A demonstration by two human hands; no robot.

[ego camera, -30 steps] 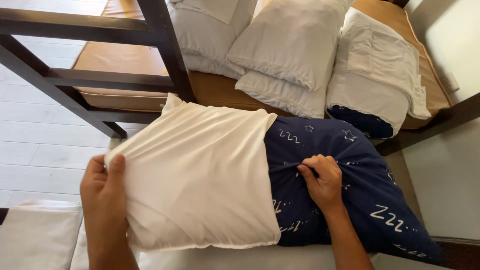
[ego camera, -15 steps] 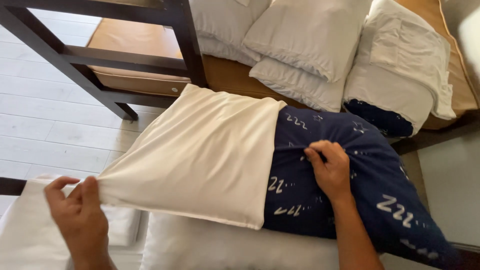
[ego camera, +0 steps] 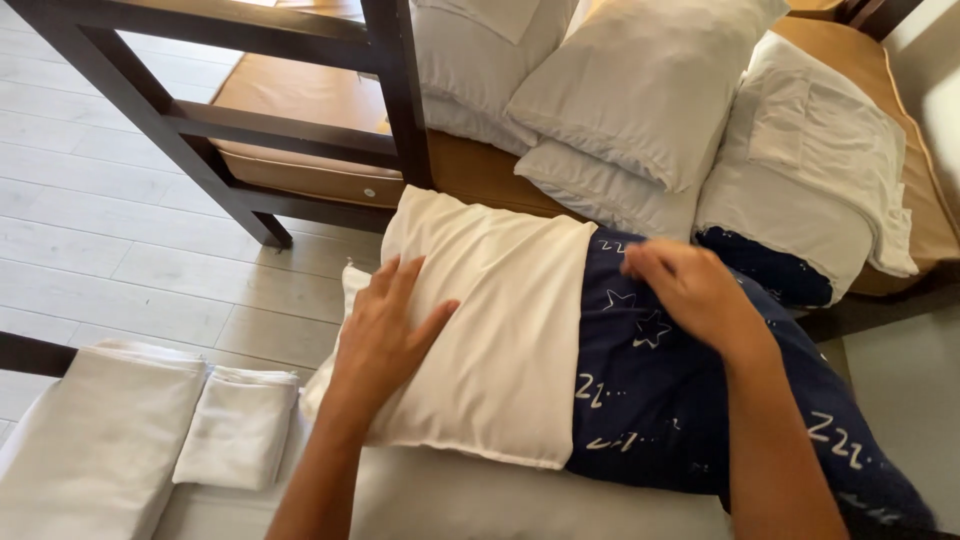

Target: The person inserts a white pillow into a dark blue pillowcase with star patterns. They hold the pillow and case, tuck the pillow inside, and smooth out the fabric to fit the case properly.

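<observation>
A dark blue pillow (ego camera: 660, 390) with white star and letter prints lies half inside a cream pillowcase (ego camera: 500, 320) on a white bed. My left hand (ego camera: 385, 325) rests flat and open on the cream pillowcase near its left end. My right hand (ego camera: 690, 290) hovers over the blue part of the pillow, fingers slightly curled and blurred, holding nothing.
Folded white linens (ego camera: 95, 440) and a smaller folded white cloth (ego camera: 235, 430) lie at the bed's left. A dark wooden bunk frame (ego camera: 395, 90) stands ahead. Several white pillows (ego camera: 640, 90) and a white-cased blue pillow (ego camera: 800, 190) sit on a tan mattress (ego camera: 310, 100).
My left hand let go of the pillowcase's left edge and moved right, landing flat on top. My right hand released its grip on the blue pillow and lifted.
</observation>
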